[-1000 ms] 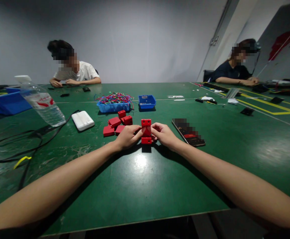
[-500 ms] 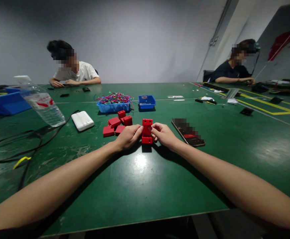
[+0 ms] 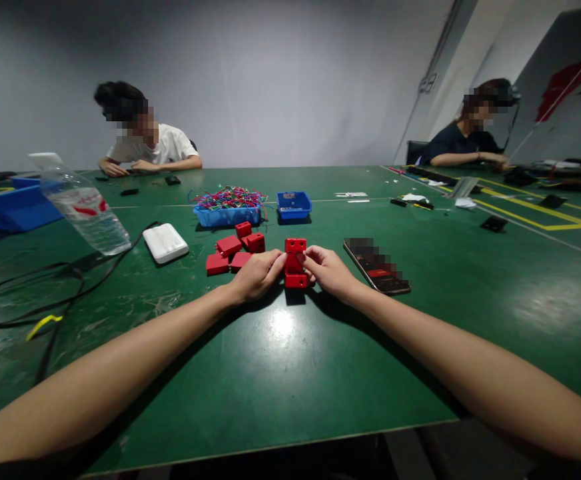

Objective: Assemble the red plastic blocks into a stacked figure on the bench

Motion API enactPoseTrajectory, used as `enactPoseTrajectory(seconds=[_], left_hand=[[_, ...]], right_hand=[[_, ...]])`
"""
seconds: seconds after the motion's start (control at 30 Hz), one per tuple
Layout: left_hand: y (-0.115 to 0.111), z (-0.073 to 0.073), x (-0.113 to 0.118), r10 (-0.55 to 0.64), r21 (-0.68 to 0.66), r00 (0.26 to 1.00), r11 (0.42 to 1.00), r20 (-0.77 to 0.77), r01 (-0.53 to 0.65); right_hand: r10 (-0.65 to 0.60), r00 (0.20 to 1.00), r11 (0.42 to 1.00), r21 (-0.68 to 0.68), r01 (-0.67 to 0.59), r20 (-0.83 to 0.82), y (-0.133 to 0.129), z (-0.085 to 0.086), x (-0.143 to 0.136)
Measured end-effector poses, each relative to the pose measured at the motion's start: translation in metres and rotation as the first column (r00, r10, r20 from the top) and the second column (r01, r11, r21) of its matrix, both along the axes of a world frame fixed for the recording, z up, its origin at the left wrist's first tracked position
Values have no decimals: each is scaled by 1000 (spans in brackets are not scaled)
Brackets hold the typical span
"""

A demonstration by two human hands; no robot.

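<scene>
A stack of small red plastic blocks (image 3: 295, 261) stands upright on the green table (image 3: 290, 373) between my hands. My left hand (image 3: 256, 275) grips the stack from its left side and my right hand (image 3: 327, 271) grips it from its right side, fingertips pressing on the middle block. Just left of my left hand lies a loose pile of several more red blocks (image 3: 235, 248). A phone (image 3: 376, 265) lies flat right of my right hand.
A blue tray of coloured wires (image 3: 228, 204) and a smaller blue tray (image 3: 294, 203) sit behind the blocks. A white box (image 3: 165, 241), tilted water bottle (image 3: 83, 208), black cable (image 3: 45, 280) and blue bin (image 3: 13, 205) lie left. Two people sit at the far side.
The red stack has shifted slightly to the right between my fingers; both hands keep their hold. Nothing else has moved.
</scene>
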State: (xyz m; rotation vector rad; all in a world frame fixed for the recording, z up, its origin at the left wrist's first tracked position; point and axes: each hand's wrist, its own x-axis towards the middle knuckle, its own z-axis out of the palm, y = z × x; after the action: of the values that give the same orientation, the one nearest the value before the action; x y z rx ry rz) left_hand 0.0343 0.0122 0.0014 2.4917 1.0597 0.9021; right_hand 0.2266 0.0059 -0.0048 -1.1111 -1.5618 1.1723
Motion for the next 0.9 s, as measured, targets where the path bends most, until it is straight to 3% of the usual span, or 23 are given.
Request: enactPoseTrajectory(seconds=[0.9], left_hand=[[-1,1,1,39,-22,999,999,8,-39]], right_hand=[[56,998,996,74,-56,0,-1,-1,2]])
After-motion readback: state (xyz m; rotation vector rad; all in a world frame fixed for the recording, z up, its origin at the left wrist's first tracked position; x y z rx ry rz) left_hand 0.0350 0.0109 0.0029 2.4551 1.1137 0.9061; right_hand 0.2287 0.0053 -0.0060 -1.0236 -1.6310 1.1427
